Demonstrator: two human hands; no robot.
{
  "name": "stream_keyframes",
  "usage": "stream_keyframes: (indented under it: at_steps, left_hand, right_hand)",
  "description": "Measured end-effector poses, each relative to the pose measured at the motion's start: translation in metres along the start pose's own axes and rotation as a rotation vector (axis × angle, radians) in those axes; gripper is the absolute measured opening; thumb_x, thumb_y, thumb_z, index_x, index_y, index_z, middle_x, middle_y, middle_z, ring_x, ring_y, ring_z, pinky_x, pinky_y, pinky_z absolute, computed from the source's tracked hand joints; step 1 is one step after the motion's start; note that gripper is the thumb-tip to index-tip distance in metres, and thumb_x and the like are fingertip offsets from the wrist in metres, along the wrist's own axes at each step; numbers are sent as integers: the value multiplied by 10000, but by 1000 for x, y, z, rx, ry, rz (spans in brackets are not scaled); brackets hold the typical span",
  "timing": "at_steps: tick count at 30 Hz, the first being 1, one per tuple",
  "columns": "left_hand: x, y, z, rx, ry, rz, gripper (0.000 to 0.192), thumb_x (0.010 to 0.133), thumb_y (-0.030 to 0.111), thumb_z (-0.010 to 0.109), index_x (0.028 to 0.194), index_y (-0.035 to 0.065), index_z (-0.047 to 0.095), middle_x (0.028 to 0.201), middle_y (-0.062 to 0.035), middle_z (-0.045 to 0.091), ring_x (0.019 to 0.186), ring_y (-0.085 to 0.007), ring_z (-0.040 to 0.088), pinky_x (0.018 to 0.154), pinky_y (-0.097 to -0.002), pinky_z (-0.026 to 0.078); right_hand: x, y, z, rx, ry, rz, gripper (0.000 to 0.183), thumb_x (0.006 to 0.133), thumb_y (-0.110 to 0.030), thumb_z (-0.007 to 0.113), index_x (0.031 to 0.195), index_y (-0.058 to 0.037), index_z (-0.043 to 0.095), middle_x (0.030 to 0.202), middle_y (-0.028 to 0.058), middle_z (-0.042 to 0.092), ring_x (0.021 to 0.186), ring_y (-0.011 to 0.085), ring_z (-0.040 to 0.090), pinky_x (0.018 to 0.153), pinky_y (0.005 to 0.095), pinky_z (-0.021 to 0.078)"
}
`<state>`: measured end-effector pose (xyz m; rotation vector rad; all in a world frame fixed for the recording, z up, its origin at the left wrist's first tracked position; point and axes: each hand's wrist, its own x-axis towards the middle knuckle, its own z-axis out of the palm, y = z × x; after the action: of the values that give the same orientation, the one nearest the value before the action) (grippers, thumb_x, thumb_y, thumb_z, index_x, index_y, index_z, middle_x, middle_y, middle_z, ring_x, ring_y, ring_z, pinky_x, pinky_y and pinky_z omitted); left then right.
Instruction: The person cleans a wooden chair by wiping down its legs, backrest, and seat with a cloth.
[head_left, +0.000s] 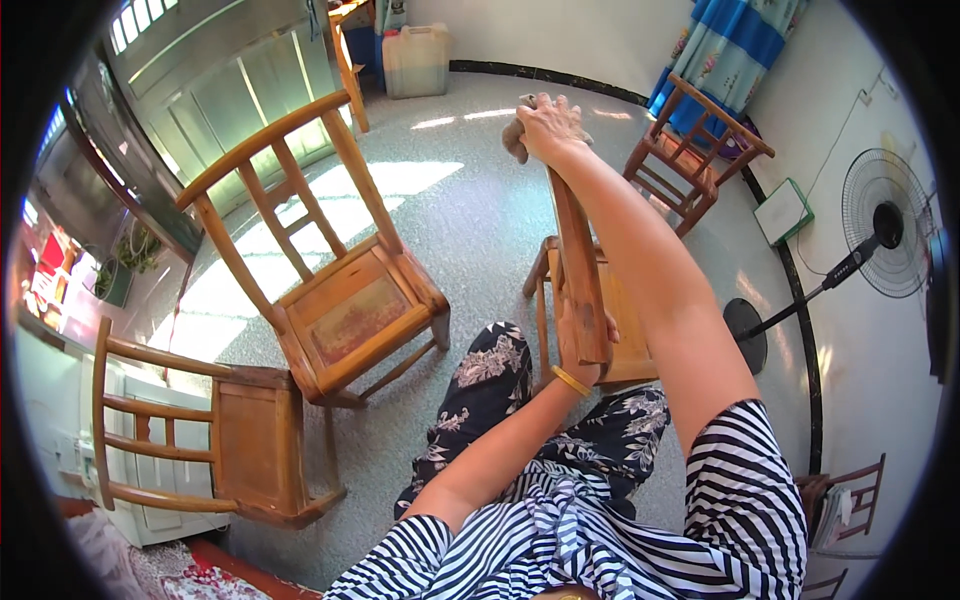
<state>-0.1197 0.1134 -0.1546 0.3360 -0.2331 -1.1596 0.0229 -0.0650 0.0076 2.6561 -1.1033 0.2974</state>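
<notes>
A wooden rail (580, 262), seemingly the top of a chair's back, runs away from me between my hands. My left hand (576, 341) grips its near end from below, fingertips showing on the right side, a yellow bangle at the wrist. At the far end, my right hand (553, 129) presses a brown cloth (514, 141) around the wood, arm stretched out. Beneath the rail, a light wooden chair seat (626, 330) shows before my knees, partly hidden by my right arm and the rail. How rail and seat join is hidden.
Left of me stands a wooden chair (360, 319), with another chair (251, 442) nearer. A smaller chair (686, 157) stands far right by a blue curtain (720, 67). Along the right wall are a standing fan (885, 225) and a green-edged box (784, 212). A plastic container (416, 64) sits at the back.
</notes>
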Motion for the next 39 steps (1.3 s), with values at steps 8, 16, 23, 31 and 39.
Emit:
stream_keyframes:
  at_steps: [8, 16, 23, 31, 39]
  left_hand:
    - [-3, 14, 23, 207, 16, 118, 410, 851, 319, 375, 620, -5, 472, 529, -135, 484, 446, -208, 465, 443, -296, 396]
    - [3, 17, 18, 302, 11, 148, 456, 837, 363, 362, 613, -19, 467, 511, -143, 471, 440, -227, 464, 426, -303, 396]
    - [9, 9, 3, -52, 11, -12, 454, 839, 402, 373, 727, -23, 489, 574, -144, 491, 512, -233, 498, 472, -313, 414]
    - [-12, 2, -8, 188, -203, 149, 387, 869, 368, 410, 743, 6, 463, 606, -124, 497, 540, -206, 485, 521, -299, 410]
    - [-21, 5, -18, 193, -339, 125, 365, 878, 350, 422, 734, 16, 452, 614, -113, 497, 544, -193, 478, 534, -289, 406]
  right_hand:
    - [21, 11, -3, -140, -135, -129, 344, 672, -268, 624, 1006, -186, 610, 1133, 51, 497, 1103, 258, 412, 875, 416, 342]
    - [-51, -4, -22, -79, -88, -349, 363, 660, -431, 554, 788, -115, 678, 859, 58, 603, 957, 215, 489, 813, 393, 341]
    - [-161, -9, -49, 244, 120, -450, 310, 723, -387, 528, 771, -107, 654, 783, 49, 559, 889, 194, 451, 811, 383, 312]
    - [-255, -13, -91, 493, 92, -496, 290, 649, -373, 656, 780, -117, 614, 977, 47, 551, 1033, 261, 428, 888, 403, 269]
    - [-176, -14, -56, 372, 132, -446, 274, 665, -347, 674, 817, -128, 612, 951, 40, 541, 968, 218, 437, 820, 368, 328]
